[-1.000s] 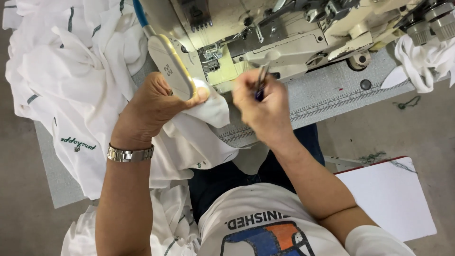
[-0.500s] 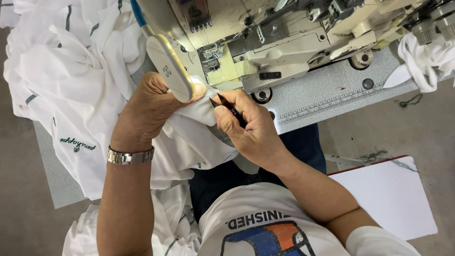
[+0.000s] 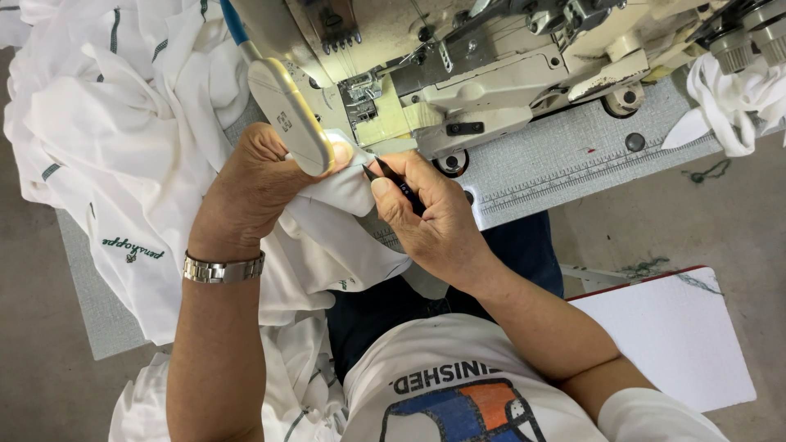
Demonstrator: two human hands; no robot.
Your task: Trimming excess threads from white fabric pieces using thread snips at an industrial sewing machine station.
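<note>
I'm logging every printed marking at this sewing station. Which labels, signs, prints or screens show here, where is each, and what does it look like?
Garment mark: small dark green script on the white cloth, left of the left hand.
Shirt print: dark lettering over a blue, orange and white graphic on the person's white shirt, bottom centre.
Ruler strip: printed scale along the grey table edge, right of the right hand.
Lamp mark: tiny dark emblem on the cream lamp head.
No screens or packages.

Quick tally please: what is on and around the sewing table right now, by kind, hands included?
Hands: 2, left hand on the white cloth, right hand holding a dark tool
Sewing machine: 1
Lamp head: 1
Dark tool: 1
Wristwatch: 1
White cloth heaps: 2, one at left, one at far right
White board: 1
Total: 9
</note>
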